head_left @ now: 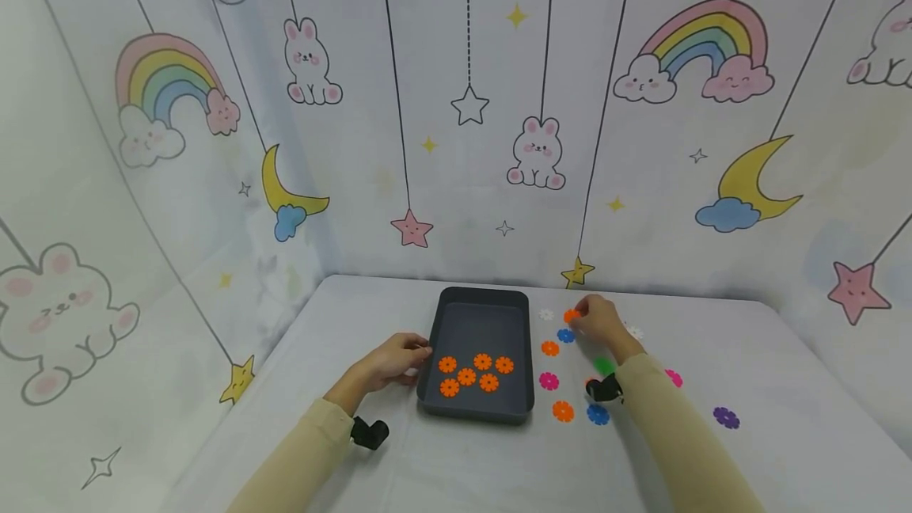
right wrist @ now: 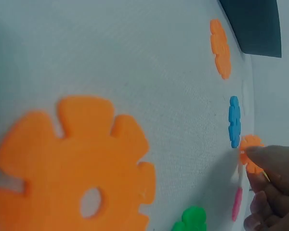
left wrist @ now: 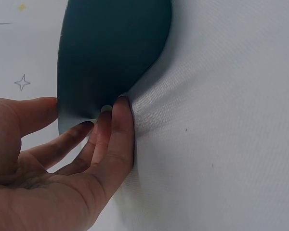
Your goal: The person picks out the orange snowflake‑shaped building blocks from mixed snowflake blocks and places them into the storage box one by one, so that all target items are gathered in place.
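My left hand (head_left: 392, 359) is at the left side of a dark grey baking tray (head_left: 473, 331). In the left wrist view the thumb lies at the tray's rim while the other fingers bear on its outer wall (left wrist: 111, 53). Several orange flower-shaped discs (head_left: 466, 377) lie in the tray's near half. Right of the tray's far end, my right hand (head_left: 602, 323) pinches an orange notched disc (right wrist: 251, 140) between thumb and fingers, close over the cloth. A blue disc (head_left: 566, 336) lies just below that hand.
Loose discs lie right of the tray: orange (head_left: 550, 348), pink (head_left: 549, 381), another orange (head_left: 563, 412), blue (head_left: 598, 415), green (head_left: 604, 366) and white (head_left: 545, 314). A purple one (head_left: 727, 418) is farther right. A patterned cloth wall (head_left: 470, 180) stands behind the table.
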Tool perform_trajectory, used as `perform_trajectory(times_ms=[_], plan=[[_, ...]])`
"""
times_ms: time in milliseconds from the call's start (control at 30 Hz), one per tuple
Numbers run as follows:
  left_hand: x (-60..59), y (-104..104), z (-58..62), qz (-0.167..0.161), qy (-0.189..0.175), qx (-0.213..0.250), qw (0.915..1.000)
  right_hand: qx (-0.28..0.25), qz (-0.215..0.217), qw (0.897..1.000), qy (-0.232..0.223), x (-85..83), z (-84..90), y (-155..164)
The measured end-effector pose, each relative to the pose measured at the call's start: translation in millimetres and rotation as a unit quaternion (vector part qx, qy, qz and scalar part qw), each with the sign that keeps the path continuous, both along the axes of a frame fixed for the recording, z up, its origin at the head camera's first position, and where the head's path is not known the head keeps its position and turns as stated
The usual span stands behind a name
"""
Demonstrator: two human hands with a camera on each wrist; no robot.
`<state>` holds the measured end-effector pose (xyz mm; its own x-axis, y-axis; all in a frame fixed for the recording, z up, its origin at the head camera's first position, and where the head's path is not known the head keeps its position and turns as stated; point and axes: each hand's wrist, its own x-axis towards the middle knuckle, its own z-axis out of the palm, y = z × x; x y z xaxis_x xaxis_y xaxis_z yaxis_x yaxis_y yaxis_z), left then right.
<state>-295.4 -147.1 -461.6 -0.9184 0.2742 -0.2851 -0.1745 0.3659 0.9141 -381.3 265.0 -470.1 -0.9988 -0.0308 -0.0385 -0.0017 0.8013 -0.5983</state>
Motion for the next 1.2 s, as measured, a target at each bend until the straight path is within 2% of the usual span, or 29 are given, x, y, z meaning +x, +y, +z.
perform_trajectory(times_ms=[233, 433, 733, 967, 1200], plan=[[-0.1, 0, 1.6, 0.002, 0.001, -0.004, 1.0000, -0.008, 0.003, 0.999, 0.045, 6.1, 6.3, 3], [0.4, 0, 2.4, 0.000, 0.000, -0.004, 1.0000, -0.030, 0.014, 0.998, 0.060, 14.0, 13.0, 5], [-0.7, 0, 2.6, 0.000, -0.002, 0.003, 1.0000, -0.096, 0.020, 0.994, 0.038, 30.0, 29.3, -2], [-0.7, 0, 1.5, 0.000, -0.002, 0.001, 1.0000, -0.158, 0.033, 0.987, 0.019, 44.6, 43.4, -22], [0.0, 0, 0.3, 0.000, -0.003, 0.003, 1.0000, -0.170, 0.057, 0.983, 0.026, 53.5, 54.0, -47]])
